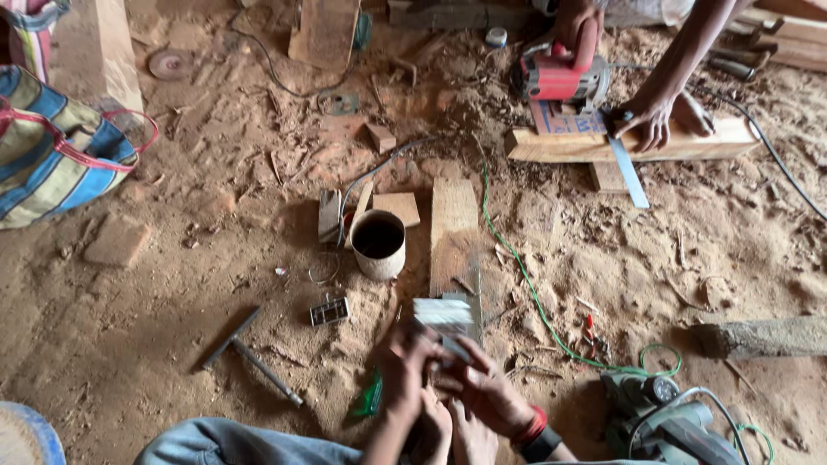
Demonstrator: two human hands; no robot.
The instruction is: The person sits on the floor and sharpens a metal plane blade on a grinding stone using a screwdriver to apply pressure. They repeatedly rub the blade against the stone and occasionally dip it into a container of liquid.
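Both hands (448, 387) pinch small pale block (444, 314)

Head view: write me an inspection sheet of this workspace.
Surface: dirt floor covered in sawdust and wood chips.
Job's things: small pale block, blurred, held by left hand and right hand.
Clutter: open tin can, plank, metal T-shaped tool.
Hands: both closed around the block.
Cables: green cord, black cord.
Surroundings: another person steadying a red power saw; striped bag.
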